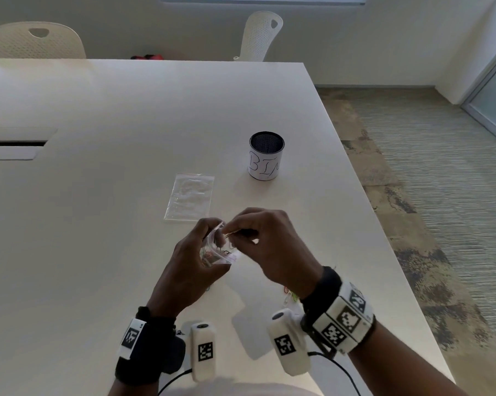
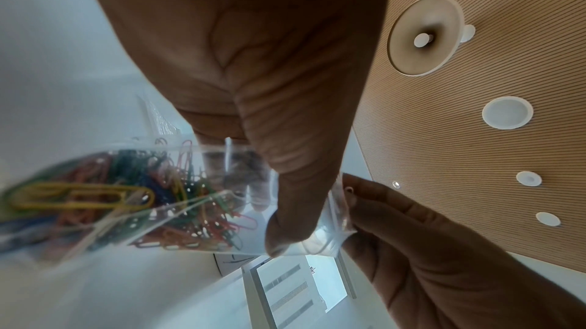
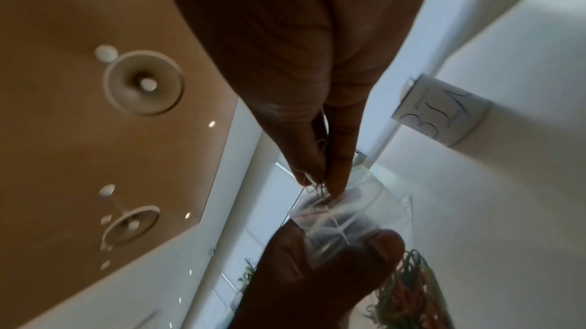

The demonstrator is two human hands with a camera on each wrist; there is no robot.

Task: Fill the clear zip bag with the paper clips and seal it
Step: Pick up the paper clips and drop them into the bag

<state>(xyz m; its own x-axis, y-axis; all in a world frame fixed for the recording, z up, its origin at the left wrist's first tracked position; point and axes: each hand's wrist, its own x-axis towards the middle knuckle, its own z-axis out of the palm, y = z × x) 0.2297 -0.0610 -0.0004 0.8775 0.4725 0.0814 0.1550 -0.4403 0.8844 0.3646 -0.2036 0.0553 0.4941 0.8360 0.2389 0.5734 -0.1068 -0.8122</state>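
left hand: your left hand (image 1: 189, 267) holds the clear zip bag (image 1: 216, 250) above the table (image 1: 98, 110), thumb (image 2: 295, 209) and fingers clamped on its mouth edge.
right hand: your right hand (image 1: 269, 244) pinches a few paper clips (image 3: 318, 187) between thumb and fingertips, right at the bag's opening.
bag contents: coloured clips (image 2: 126, 196) fill the lower bag; near the lens they blur.
bag mouth: unsealed where the fingers enter; the zip strip is hard to trace.
loose clips: a few (image 1: 289, 295) lie on the table, mostly hidden under your right wrist.
second bag: a flat clear bag (image 1: 189, 197) lies beyond your hands; its contents cannot be made out.
cup: a mesh cup (image 1: 266, 155) labelled "bin" stands farther right, its last letter cut off by the curve.
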